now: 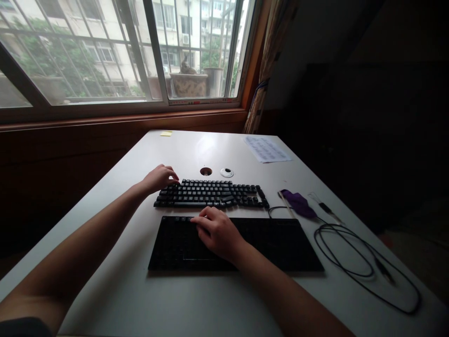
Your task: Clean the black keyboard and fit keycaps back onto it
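A black keyboard base (273,243) lies near me on the white desk, mostly dark and flat, with a few keycaps (177,219) along its upper left edge. My right hand (219,231) rests over the base, its fingers drawn together at a keycap in that top row. Behind the base, loose black keycaps (206,192) are laid out in rows like a keyboard. At the far left corner of these rows is my left hand (159,179), thumb and finger pinched around what looks like a keycap, largely hidden by the fingers.
A black cable (354,271) loops across the white desk (126,290) at right, near a purple cloth (300,203) and a thin wire tool (326,207). Printed sheets (267,150), a yellow note (166,133), a desk hole (206,172) and its round cover (227,172) lie farther back.
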